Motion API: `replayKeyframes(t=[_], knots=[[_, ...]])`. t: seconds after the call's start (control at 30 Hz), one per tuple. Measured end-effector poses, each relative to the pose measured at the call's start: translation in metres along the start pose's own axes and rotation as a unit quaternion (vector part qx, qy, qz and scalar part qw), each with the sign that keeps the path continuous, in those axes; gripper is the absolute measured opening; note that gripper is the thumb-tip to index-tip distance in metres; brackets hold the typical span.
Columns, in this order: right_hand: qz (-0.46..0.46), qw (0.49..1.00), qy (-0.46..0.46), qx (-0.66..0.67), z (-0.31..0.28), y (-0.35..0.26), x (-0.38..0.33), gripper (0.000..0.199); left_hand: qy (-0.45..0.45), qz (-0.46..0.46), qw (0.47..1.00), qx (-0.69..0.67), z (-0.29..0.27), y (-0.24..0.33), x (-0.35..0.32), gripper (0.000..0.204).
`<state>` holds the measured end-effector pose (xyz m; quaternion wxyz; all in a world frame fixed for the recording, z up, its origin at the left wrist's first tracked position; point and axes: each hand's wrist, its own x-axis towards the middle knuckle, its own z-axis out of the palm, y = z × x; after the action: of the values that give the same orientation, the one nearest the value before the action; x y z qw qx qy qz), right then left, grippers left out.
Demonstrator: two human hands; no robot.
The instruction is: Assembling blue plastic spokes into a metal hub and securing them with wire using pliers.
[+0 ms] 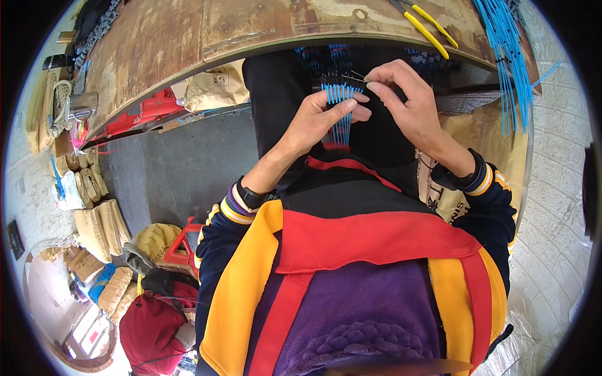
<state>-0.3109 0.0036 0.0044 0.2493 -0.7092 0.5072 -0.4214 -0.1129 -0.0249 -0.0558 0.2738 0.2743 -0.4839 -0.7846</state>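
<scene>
My left hand (307, 125) is closed on a fanned row of thin blue wires (342, 94). Their dark upper ends stick up above the fingers, while the blue lengths hang below the palm over my dark apron. Just to the right, my right hand (407, 97) has thumb and forefinger pinched together on a thin, pale wire-like piece (357, 78). That piece reaches across to the dark ends of the row. It is too fine for me to tell exactly what it is or whether it touches them.
A worn wooden table (251, 28) spans the far side, with yellow-handled pliers (426, 32) on it. More blue wires (505, 56) hang over its right end. Brown paper packages (100, 229), a red stool (182, 247) and a dark red bag (153, 332) stand at left.
</scene>
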Motion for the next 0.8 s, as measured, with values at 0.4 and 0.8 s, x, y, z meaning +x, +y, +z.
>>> replayKeyframes(t=[0.4, 0.8], knots=[[-0.099, 0.994, 0.007, -0.051, 0.001, 0.0, 0.004, 0.014, -0.018, -0.003, 1.0, -0.014, 0.001, -0.002, 0.001, 0.027], [-0.091, 0.994, -0.047, -0.042, -0.01, 0.001, 0.014, 0.014, -0.045, -0.026, 0.998, -0.019, -0.003, 0.005, 0.002, 0.039]])
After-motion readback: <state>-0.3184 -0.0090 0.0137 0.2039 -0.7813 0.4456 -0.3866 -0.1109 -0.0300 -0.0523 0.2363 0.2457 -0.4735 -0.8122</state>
